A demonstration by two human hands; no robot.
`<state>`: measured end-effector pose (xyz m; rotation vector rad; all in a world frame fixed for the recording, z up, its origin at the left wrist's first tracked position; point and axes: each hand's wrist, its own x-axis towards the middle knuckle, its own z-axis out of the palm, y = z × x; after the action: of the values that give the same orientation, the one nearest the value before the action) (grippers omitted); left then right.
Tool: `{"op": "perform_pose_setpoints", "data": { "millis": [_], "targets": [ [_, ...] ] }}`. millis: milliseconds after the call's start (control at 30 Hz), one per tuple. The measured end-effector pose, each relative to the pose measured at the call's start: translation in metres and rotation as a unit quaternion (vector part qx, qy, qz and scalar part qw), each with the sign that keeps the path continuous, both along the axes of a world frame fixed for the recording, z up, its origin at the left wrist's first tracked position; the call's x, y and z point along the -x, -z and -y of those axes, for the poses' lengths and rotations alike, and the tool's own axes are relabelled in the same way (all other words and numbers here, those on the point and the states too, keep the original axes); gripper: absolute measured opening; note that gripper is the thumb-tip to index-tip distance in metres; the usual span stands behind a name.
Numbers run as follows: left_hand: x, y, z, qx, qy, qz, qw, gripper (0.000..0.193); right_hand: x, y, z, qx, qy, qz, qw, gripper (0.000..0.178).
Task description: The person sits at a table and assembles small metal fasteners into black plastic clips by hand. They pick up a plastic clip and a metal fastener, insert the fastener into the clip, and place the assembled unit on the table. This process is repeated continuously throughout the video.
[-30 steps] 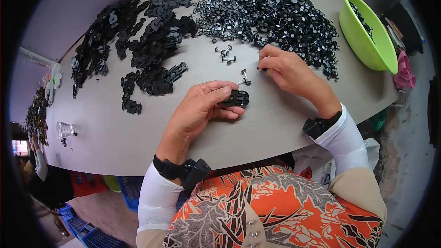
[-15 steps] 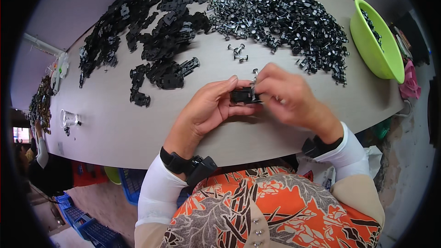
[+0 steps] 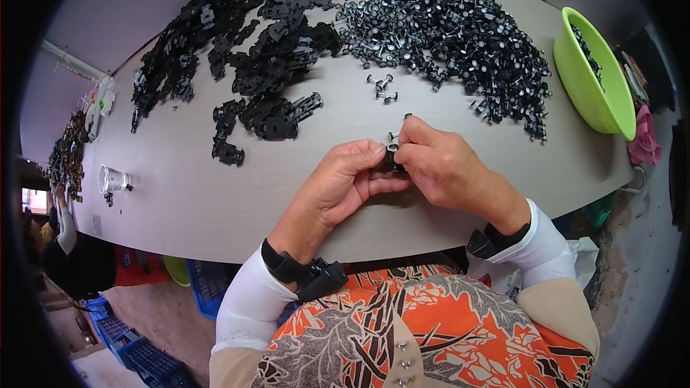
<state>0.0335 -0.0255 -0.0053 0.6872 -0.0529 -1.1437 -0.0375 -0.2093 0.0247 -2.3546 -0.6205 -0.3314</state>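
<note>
My left hand (image 3: pixel 352 176) is closed round a small black toy car chassis (image 3: pixel 392 158), thumb on top and fingers beneath. The fingers of my right hand (image 3: pixel 449 165) are pinched together at the chassis's right end and hide much of it. A wheel axle (image 3: pixel 393 135), a thin metal pin with small wheels, sticks out by the right fingertips. Just beyond my hands lie a few loose wheel axles (image 3: pixel 383 88). A large heap of such axles (image 3: pixel 445 36) spreads at the far right, and black chassis pieces (image 3: pixel 269 65) are piled at the far left.
A tilted green basin (image 3: pixel 596 90) with more small parts stands at the right edge of the table (image 3: pixel 187 201). A clear plastic cup (image 3: pixel 113 179) lies at the left. Past it a co-worker (image 3: pixel 68 259) reaches toward another heap (image 3: pixel 68 151). Blue crates (image 3: pixel 144 359) stand below.
My right fingers have come in closer over the chassis, which has turned and is now more hidden. The whole view has shifted slightly.
</note>
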Motion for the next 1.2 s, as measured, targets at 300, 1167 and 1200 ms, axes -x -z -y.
{"op": "perform_pose_setpoints", "data": {
  "millis": [300, 1167, 1200],
  "targets": [
    [0.009, -0.001, -0.003, -0.052, -0.019, 0.092, 0.994, 0.016, 0.006, -0.003, -0.01, 0.016, -0.014, 0.011, 1.0, 0.014],
    [0.09, -0.041, -0.198, -0.618, -0.218, 0.501, 0.565, 0.015, -0.017, 0.006, 0.031, 0.029, 0.063, -0.087, 0.994, 0.024],
    [0.076, -0.05, -0.177, -0.584, -0.256, 0.547, 0.542, 0.014, -0.017, 0.008, 0.031, 0.035, 0.059, -0.073, 0.995, 0.023]
  ]
}}
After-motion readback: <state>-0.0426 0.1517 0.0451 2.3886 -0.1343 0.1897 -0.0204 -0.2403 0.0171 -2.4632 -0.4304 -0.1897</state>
